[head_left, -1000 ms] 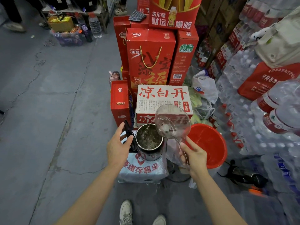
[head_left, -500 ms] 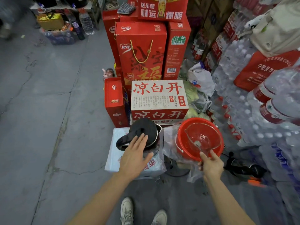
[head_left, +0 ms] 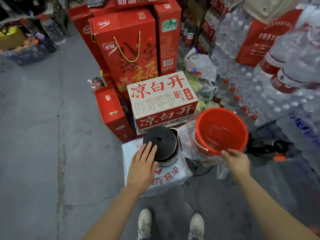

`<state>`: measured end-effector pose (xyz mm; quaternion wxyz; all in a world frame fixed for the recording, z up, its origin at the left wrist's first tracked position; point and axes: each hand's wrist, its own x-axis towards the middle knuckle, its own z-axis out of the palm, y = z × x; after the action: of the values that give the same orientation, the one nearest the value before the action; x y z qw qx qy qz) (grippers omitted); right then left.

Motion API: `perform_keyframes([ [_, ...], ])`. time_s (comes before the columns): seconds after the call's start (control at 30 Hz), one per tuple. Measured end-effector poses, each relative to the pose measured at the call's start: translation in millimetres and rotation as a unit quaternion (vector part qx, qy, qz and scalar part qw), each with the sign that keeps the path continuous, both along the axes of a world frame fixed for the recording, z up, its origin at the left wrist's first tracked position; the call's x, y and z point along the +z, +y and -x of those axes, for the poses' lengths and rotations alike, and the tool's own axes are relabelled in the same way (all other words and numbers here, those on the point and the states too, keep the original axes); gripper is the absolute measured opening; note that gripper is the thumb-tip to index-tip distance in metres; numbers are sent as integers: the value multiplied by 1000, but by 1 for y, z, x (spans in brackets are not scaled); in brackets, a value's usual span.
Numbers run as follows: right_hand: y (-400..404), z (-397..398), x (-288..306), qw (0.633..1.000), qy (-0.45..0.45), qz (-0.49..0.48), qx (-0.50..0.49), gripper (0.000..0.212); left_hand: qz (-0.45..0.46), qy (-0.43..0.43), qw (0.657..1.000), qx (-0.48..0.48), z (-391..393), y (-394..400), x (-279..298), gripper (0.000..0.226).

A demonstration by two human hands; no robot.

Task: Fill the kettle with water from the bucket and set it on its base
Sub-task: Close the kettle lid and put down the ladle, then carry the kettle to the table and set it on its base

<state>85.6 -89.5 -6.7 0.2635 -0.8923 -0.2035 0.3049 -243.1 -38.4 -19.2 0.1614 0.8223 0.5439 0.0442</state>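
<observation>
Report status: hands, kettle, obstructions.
Left hand flat on kettle lid. Right hand at bucket rim, empty. Nothing obstructing.

I see a grey concrete floor with cracks. Ahead stand tall red gift boxes, one with a gold cord handle, and a white carton printed with large red characters. At right, shrink-wrapped packs of water bottles are stacked high. Two white sneakers show at the bottom edge.
</observation>
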Motion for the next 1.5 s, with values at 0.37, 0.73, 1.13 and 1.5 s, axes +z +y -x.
perform_keyframes([
  [0.37,-4,178,-63,965,103,-233,60,46,145,-299,934,134,58,3,-53,62],
  [0.73,44,192,-127,883,261,-389,-32,54,128,-573,776,229,27,11,-65,35],
  [1.13,22,190,-82,833,278,-477,-20,44,115,-649,717,225,0,0,-14,47],
  [1.5,-70,152,32,816,195,-539,-76,83,185,-639,742,87,-44,-26,121,63],
])
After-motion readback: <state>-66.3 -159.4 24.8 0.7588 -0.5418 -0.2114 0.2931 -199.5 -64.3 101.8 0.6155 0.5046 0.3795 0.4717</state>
